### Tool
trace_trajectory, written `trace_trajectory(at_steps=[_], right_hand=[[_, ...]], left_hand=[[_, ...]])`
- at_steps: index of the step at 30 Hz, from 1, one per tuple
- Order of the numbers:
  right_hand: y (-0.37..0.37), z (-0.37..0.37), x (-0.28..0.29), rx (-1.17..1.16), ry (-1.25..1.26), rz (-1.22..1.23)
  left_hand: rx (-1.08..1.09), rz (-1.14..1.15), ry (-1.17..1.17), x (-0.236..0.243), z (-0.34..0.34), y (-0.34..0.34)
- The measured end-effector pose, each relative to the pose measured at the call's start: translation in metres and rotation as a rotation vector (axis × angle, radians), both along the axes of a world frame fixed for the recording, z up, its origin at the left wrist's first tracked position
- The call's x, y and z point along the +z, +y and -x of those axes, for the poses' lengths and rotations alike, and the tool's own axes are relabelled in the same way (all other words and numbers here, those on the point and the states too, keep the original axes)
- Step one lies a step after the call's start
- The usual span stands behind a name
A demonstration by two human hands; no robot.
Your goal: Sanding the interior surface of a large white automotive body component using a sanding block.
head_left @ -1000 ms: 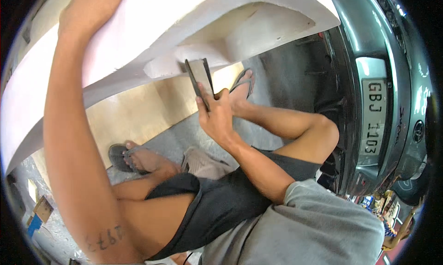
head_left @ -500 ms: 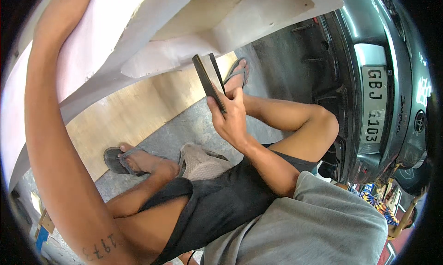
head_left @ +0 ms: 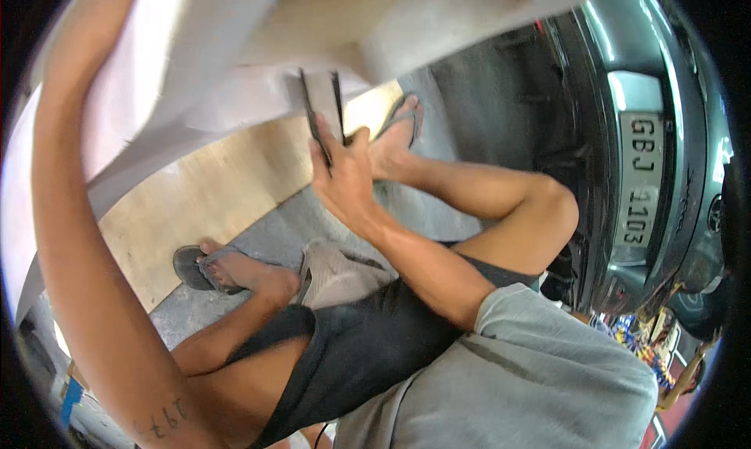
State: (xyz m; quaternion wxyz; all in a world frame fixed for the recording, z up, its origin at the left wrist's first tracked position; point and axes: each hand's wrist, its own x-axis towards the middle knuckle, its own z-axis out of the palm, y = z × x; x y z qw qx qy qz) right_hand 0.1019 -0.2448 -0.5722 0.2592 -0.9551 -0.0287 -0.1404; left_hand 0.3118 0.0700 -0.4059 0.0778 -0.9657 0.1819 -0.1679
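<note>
My right hand (head_left: 344,179) is closed around a tool with two long, thin, dark strips (head_left: 339,109) standing side by side, a pale gap between them; its exact kind does not show. The strips point up at the hollow inner side of a large white moulded panel (head_left: 235,101), close to its lower edge; whether they touch it is unclear in the blur. My left arm stretches up along the left side, and only the heel of my left hand (head_left: 94,11) shows against the panel. The upper edge of the picture cuts off its fingers.
A plywood sheet (head_left: 227,175) lies on the grey floor beneath the panel, my sandalled feet on either side. Between my legs is a beige, mesh-textured object (head_left: 340,273). At right stands a dark green car (head_left: 610,26). Another person's arm (head_left: 688,371) shows at lower right.
My right hand has moved left and slightly up with the tool, whose strips now stand more upright. My left arm has shifted slightly left.
</note>
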Motion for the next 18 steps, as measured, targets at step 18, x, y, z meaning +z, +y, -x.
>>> trace_trajectory(at_steps=[18], right_hand=[[0.014, 0.004, 0.040, 0.161, 0.221, -0.119]], left_hand=[[0.045, 0.386, 0.036, -0.043, -0.018, 0.087]])
